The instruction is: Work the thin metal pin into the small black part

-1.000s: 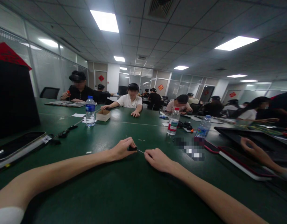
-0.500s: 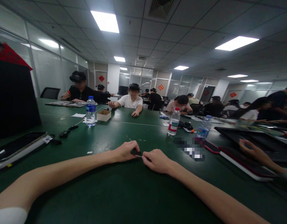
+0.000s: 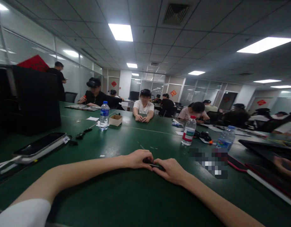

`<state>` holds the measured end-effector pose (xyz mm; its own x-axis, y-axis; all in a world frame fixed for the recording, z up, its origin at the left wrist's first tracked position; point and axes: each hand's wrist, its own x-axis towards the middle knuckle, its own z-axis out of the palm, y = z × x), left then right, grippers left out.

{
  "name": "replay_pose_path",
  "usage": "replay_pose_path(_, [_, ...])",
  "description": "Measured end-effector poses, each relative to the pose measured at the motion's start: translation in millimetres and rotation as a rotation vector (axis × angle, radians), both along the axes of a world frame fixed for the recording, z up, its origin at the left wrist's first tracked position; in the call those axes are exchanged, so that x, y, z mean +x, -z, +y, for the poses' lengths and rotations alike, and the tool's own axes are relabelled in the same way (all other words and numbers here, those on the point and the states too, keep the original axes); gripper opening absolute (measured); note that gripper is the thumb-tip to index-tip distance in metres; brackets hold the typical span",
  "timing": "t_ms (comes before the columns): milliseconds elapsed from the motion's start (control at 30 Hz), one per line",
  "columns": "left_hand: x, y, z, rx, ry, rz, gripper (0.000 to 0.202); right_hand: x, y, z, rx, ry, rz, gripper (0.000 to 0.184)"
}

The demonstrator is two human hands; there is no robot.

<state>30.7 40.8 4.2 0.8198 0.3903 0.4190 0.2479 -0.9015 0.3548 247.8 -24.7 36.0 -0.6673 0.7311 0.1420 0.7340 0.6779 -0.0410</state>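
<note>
My left hand is closed, with fingertips pinched on a small black piece over the green table. Facing it, my right hand is closed too, its fingers around a slim dark object. A thin pale shaft runs from that object toward the black piece. Both hands meet close together, their fingertips nearly touching. Fingers cover most of both items, so their exact kind is hidden.
On the left lie a phone on a white box and black cable parts. Ahead stand water bottles and a small open box. A co-worker's hand shows at right, beside a black tray. Several people sit around.
The view has swung left, so things sit farther right. My hands are still together; more of the dark object shows in my right hand. The person opposite has brought both hands together.
</note>
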Motion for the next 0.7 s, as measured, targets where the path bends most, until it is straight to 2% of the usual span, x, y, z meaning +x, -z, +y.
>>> replay_pose_path(200, [-1, 2.4, -4, -0.123, -0.047, -0.007, 0.045, 1, -1.4, 0, -0.015, -0.054, -0.008, 0.034])
replay_pose_path(267, [-4, -3.3, -5, -0.122, -0.031, 0.057, 0.047, 0, -1.4, -1, -0.011, -0.053, -0.02, 0.033])
replay_pose_path(333, [-9, -19.2, -7, -0.084, 0.01, 0.173, 0.051, -1, -1.5, -1, 0.001, -0.021, -0.017, 0.031])
replay_pose_path(367, [-11, -31.8, -9, -0.039, 0.021, 0.228, 0.053, -2, -1.6, -1, 0.006, 0.001, -0.012, 0.031])
replay_pose_path(467, [-23, -84.1, -23, 0.065, -0.037, 0.257, 0.043, -3, -1.3, 0, 0.012, 0.044, 0.002, 0.029])
replay_pose_path(533, [-38, -120.0, -39, 0.064, -0.065, 0.201, 0.033, -3, -0.3, 1, 0.016, 0.05, 0.001, 0.028])
replay_pose_path(567, [-48, -133.4, -49, 0.048, -0.085, 0.153, 0.032, -3, 0.6, 2, 0.021, 0.051, -0.001, 0.028])
replay_pose_path(600, [-62, -141.5, -60, 0.013, -0.094, 0.115, 0.033, -2, 1.7, 2, 0.028, 0.051, -0.002, 0.028])
replay_pose_path(633, [-78, -142.9, -71, -0.031, -0.119, 0.054, 0.033, -2, 3.0, 3, 0.035, 0.052, -0.002, 0.028])
replay_pose_path(667, [-96, -137.0, -83, -0.079, -0.143, -0.019, 0.031, -2, 4.5, 3, 0.043, 0.052, 0.001, 0.028])
replay_pose_path(700, [-115, -123.8, -96, -0.126, -0.173, -0.111, 0.026, -2, 5.9, 4, 0.049, 0.053, 0.004, 0.029])
